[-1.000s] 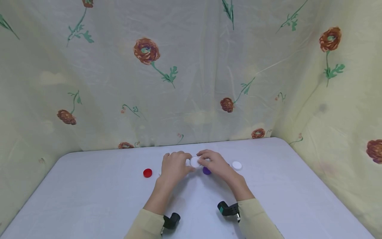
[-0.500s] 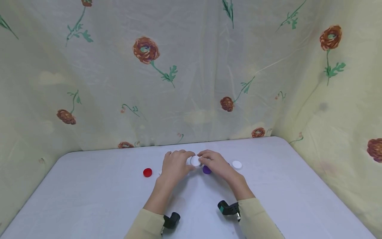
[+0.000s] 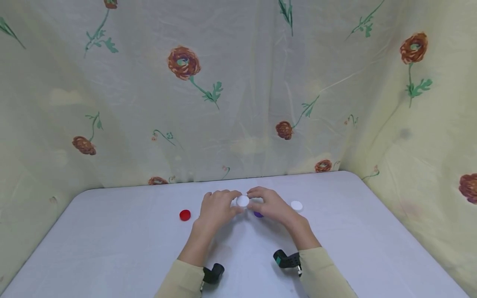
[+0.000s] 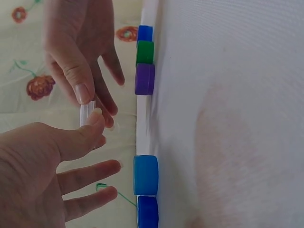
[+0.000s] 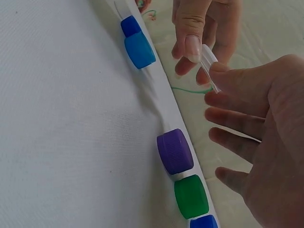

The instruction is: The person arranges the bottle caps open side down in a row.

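Observation:
A round white bottle cap (image 3: 243,201) is held up between both hands over the table. My left hand (image 3: 218,209) pinches its left side between thumb and forefinger, the other fingers spread in the left wrist view. From the right, my right hand (image 3: 273,205) has thumb and fingertips on its near edge. Seen edge-on, the cap (image 4: 87,113) looks pale and thin. Below the hands stand a purple cap (image 5: 175,151), a green cap (image 5: 191,196) and a blue cap (image 5: 204,222) in a row. A light blue cap (image 4: 146,175) and a darker blue cap (image 4: 147,211) form another group.
On the white-covered table (image 3: 123,248) a red cap (image 3: 184,215) lies left of the hands and a white cap (image 3: 296,206) to the right. A flowered curtain (image 3: 238,103) hangs behind the table and along its sides.
The right fingers have slid slightly rightward off the white cap's face, so more of it shows now. The left hand has stayed nearly still, and the caps on the table keep their places.

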The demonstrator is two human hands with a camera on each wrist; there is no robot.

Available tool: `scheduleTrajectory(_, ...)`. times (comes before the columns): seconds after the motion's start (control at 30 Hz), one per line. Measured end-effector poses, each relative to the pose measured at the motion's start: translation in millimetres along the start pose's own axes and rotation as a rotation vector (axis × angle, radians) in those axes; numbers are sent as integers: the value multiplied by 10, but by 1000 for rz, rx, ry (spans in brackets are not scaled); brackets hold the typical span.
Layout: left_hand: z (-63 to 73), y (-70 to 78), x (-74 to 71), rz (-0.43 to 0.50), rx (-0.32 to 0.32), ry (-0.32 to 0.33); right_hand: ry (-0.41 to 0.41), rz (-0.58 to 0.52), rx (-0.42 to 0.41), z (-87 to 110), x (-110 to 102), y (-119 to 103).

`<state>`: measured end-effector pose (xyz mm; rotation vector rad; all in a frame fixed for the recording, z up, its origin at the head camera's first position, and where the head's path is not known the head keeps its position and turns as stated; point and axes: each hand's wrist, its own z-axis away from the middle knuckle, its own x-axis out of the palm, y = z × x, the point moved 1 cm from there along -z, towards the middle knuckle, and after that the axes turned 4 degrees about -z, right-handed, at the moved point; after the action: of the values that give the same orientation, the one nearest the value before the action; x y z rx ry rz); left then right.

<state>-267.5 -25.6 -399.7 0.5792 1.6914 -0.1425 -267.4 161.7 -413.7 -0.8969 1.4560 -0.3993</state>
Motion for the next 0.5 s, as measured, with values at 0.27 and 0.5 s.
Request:
scheduleTrajectory(0.27,1,-8,17,4,-23,-30,38,-9,-2,-5,20,-17)
scheduleTrajectory(0.5,1,1,12,25,-49,-16,39,11,9,-6,13,-13)
